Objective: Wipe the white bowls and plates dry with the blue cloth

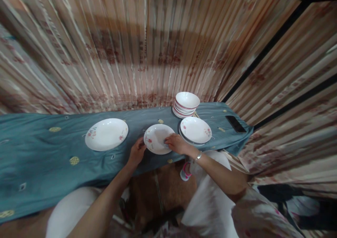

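Note:
A white plate with small red flowers point(157, 136) is between my two hands near the front edge of the cloth-covered table. At its left rim, my left hand point(137, 153) holds the edge with bent fingers. My right hand point(179, 144) grips the right side, its fingertips reaching inside the rim. Whether the plate rests on the cloth or is slightly raised, I cannot tell. To the left lies a larger white floral plate point(106, 134). Close to my right hand is a stack of similar plates point(195, 129).
A stack of several white bowls with red bands point(186, 102) stands at the back, behind the plate stack. A dark phone point(235, 124) lies at the right end of the blue-green tablecloth point(60, 145). Patterned curtains point(147, 55) hang behind the table; dark poles cross on the right.

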`<state>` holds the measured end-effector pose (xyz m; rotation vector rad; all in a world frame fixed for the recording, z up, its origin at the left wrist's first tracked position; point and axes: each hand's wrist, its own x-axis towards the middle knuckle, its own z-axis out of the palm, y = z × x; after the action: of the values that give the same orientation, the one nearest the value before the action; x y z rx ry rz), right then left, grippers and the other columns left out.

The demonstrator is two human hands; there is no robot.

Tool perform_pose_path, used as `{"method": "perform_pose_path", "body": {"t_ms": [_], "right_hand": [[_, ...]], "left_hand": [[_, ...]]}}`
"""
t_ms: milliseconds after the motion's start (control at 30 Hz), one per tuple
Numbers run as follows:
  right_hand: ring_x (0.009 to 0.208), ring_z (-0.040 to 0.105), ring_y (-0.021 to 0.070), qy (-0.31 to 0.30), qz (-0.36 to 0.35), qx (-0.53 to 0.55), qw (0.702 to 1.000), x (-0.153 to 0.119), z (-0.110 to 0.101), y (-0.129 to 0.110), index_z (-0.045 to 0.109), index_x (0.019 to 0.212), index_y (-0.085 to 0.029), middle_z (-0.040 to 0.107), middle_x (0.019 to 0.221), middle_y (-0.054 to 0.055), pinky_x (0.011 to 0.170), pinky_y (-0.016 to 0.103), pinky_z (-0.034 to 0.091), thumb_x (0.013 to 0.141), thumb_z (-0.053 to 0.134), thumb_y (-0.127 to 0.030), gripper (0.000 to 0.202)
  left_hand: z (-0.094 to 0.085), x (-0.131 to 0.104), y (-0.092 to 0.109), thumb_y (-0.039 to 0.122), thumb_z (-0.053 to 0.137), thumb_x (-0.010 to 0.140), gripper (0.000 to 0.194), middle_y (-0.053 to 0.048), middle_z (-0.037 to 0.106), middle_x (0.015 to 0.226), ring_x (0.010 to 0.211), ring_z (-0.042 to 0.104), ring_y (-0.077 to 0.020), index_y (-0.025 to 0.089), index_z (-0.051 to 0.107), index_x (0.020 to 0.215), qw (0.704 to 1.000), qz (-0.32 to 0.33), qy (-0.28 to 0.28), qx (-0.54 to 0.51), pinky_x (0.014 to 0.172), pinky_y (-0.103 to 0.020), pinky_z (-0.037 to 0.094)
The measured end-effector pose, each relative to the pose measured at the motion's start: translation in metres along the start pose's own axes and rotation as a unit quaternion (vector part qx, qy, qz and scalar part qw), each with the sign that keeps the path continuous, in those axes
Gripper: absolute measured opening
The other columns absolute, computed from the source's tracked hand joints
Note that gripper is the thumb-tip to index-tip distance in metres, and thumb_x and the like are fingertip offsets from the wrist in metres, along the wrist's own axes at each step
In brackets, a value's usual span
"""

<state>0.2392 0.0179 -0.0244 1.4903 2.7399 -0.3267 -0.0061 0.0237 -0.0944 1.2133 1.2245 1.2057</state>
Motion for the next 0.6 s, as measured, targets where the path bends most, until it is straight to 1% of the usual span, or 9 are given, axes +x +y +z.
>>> {"method": "perform_pose_path", "body": {"t_ms": [100,200,267,400,533,600], "right_hand": [[0.118,0.066,0.0228,0.016,0.035,-0.012,0.999,0.012,0.004,0.009,0.075,0.105,-0.013,0.075,0.119,0.014,0.109,0.036,0.044,0.093,0.053,-0.009,0.026],[0.116,0.067,0.0247,0.034,0.048,-0.016,0.998,0.026,0.008,0.012,0.073,0.101,-0.009,0.075,0.113,0.018,0.109,0.037,0.045,0.091,0.051,-0.003,0.026],[0.122,0.064,0.0270,0.049,0.050,-0.015,0.997,0.035,0.012,0.011,0.072,0.103,-0.008,0.074,0.117,0.020,0.111,0.040,0.044,0.091,0.048,0.000,0.028],[0.137,0.053,0.0309,0.074,0.049,-0.009,0.996,0.052,0.018,0.003,0.068,0.115,-0.006,0.068,0.129,0.023,0.116,0.046,0.040,0.091,0.046,0.001,0.033],[0.140,0.049,0.0329,0.092,0.044,0.005,0.995,0.065,0.026,-0.010,0.065,0.119,-0.002,0.064,0.134,0.026,0.118,0.046,0.038,0.092,0.045,0.001,0.034],[0.142,0.047,0.0322,0.099,0.042,0.014,0.994,0.070,0.029,-0.016,0.063,0.122,0.000,0.062,0.137,0.026,0.118,0.046,0.037,0.091,0.044,0.002,0.036]], "left_hand": [[0.000,0.000,-0.001,0.030,0.068,0.064,0.043,-0.009,0.078,0.104,0.104,0.071,-0.0302,0.018,0.071,0.105,1.000,-0.003,-0.004,-0.013,0.102,-0.050,0.051],[0.001,0.000,-0.002,0.030,0.068,0.063,0.043,-0.009,0.078,0.107,0.107,0.070,-0.0301,0.018,0.071,0.104,1.000,-0.002,-0.003,-0.018,0.104,-0.050,0.050],[0.001,0.000,-0.002,0.030,0.067,0.063,0.044,-0.009,0.078,0.108,0.108,0.070,-0.0302,0.018,0.071,0.105,1.000,-0.002,-0.001,-0.021,0.105,-0.050,0.049],[0.002,-0.001,0.002,0.029,0.067,0.064,0.044,-0.008,0.078,0.108,0.108,0.070,-0.0298,0.018,0.072,0.106,1.000,-0.011,-0.002,-0.022,0.103,-0.049,0.051],[0.001,-0.002,0.007,0.027,0.067,0.063,0.043,-0.009,0.078,0.106,0.105,0.071,-0.0296,0.018,0.071,0.105,1.000,-0.013,-0.008,-0.020,0.104,-0.049,0.050],[0.001,-0.002,0.008,0.027,0.067,0.063,0.042,-0.009,0.078,0.105,0.104,0.071,-0.0296,0.018,0.071,0.104,1.000,-0.011,-0.010,-0.019,0.104,-0.050,0.050]]}}
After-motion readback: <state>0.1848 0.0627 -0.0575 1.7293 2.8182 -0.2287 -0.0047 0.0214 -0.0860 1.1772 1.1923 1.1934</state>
